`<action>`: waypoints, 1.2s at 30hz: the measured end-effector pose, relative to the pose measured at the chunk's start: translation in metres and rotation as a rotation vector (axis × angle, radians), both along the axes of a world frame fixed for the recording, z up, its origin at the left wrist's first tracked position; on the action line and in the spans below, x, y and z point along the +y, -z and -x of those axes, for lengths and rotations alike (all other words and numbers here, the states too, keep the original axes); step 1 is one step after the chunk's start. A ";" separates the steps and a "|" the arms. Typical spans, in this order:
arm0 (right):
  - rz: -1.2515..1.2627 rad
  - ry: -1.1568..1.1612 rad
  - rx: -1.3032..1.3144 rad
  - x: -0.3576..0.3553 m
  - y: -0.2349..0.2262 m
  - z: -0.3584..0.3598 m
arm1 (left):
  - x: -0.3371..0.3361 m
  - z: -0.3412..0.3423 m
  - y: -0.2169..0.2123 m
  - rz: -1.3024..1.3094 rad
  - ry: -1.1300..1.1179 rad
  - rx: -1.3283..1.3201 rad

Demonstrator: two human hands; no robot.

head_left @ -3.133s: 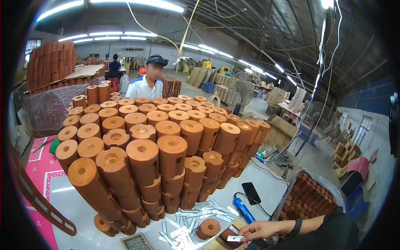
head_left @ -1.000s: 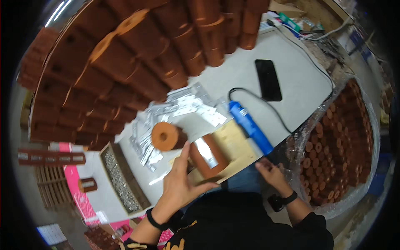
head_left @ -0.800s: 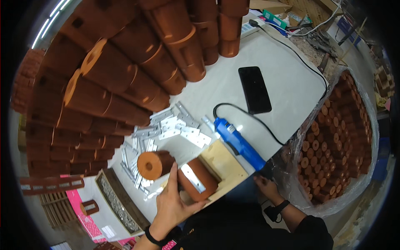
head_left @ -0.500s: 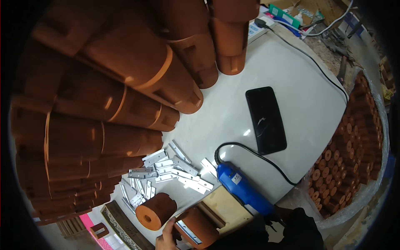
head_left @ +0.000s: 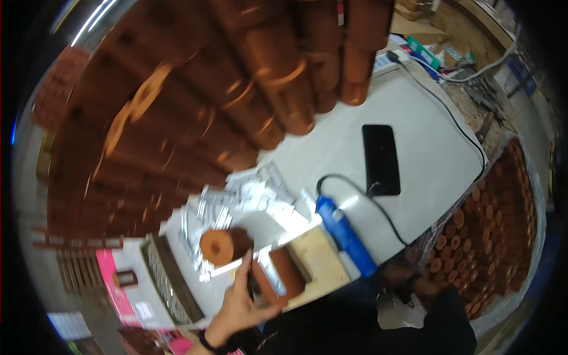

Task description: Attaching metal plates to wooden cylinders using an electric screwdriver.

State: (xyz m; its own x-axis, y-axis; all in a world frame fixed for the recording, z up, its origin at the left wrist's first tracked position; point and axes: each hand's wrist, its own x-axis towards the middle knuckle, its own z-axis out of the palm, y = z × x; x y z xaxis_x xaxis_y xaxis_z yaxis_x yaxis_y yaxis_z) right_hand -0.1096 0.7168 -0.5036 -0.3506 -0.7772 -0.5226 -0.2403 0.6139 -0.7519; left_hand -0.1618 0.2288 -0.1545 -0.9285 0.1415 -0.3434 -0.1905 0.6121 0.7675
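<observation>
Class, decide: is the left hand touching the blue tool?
Apart: the head view shows the brown block and pale board between the left hand and the blue tool.

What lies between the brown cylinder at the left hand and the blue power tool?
The head view shows part of the pale wooden board between the brown cylinder at the left hand and the blue power tool.

The work table (head_left: 322, 142) has a pale, glossy top. Stacked brown cylinders (head_left: 284, 83) stand on its far-left part. Directly beside them lies a loose pile of silvery metal strips (head_left: 254, 192), blurred, with a single brown cylinder (head_left: 218, 247) on its side. A wooden board (head_left: 325, 263), a blue corded tool (head_left: 345, 235), a black phone (head_left: 381, 160) and a narrow box (head_left: 177, 275) also rest on the top.
</observation>
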 end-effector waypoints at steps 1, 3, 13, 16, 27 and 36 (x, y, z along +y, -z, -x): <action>0.016 0.004 0.081 0.022 -0.013 -0.013 | 0.004 -0.008 0.002 -0.056 -0.058 -0.019; 0.073 -0.062 0.193 0.039 -0.099 0.010 | 0.002 -0.019 0.013 -0.125 -0.139 0.070; 0.894 1.267 -0.905 -0.155 -0.346 0.134 | -0.051 -0.041 0.007 -1.089 -0.693 -0.004; 0.481 0.988 -0.971 -0.205 -0.346 0.110 | -0.072 -0.053 0.011 -0.989 -0.860 -0.031; 0.484 0.719 -0.310 -0.237 -0.354 0.141 | -0.149 -0.056 -0.025 -0.784 -1.021 0.224; 0.456 0.650 -0.045 -0.256 -0.347 0.141 | -0.079 -0.020 0.010 -0.382 -0.557 0.021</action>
State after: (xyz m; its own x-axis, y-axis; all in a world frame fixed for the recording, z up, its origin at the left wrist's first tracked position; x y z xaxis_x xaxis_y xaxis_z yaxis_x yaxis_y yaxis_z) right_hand -0.2504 0.4612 -0.1563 -0.7934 -0.5649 -0.2267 0.0970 0.2504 -0.9633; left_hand -0.1418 0.1494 -0.1640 -0.9038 -0.2522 -0.3457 -0.3820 0.1115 0.9174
